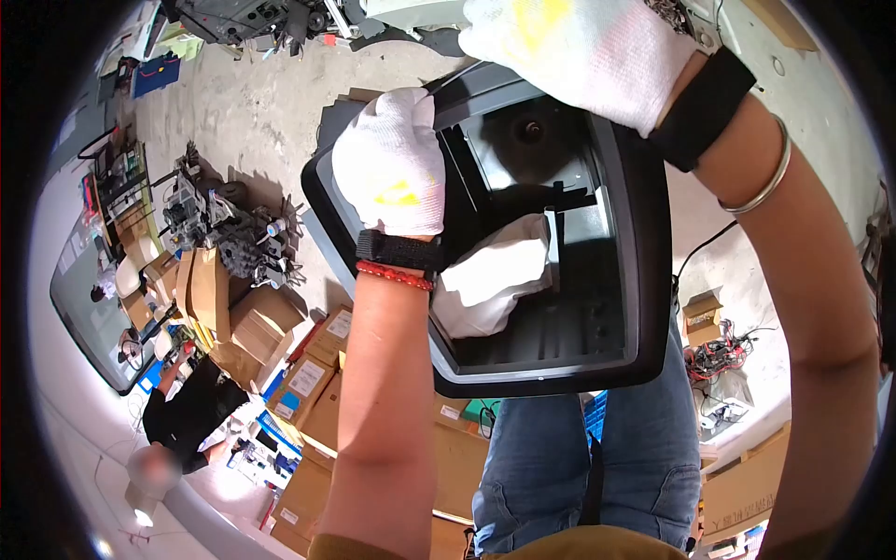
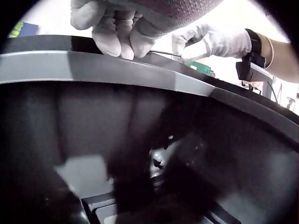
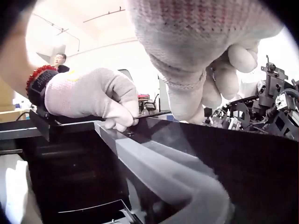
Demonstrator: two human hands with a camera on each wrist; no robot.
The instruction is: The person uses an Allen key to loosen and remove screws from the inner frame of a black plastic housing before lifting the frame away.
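Observation:
Both hands wear white knitted gloves and meet at the far rim of a black, open-fronted plastic housing (image 1: pixel 649 280). My left hand (image 1: pixel 392 163) is curled at that rim and pinches one end of a thin dark rod (image 3: pixel 158 114). At the rod's other end is my right hand (image 1: pixel 583 61), fingers curled round it; the rod's far part is hidden in that hand. In the left wrist view the thin rod (image 2: pixel 164 53) runs just above the grey-edged rim (image 2: pixel 126 70). Inside the housing lies a crumpled white piece (image 1: pixel 495 280), against a dark, shiny interior.
The housing rests by the person's jeans-clad legs (image 1: pixel 541 457). Cardboard boxes (image 1: pixel 313 373) stand to the left, with dark machine parts (image 1: pixel 224 219) farther up on the concrete floor. Another person (image 1: pixel 191 406) is at the far left. Tangled cables (image 1: pixel 719 355) lie at right.

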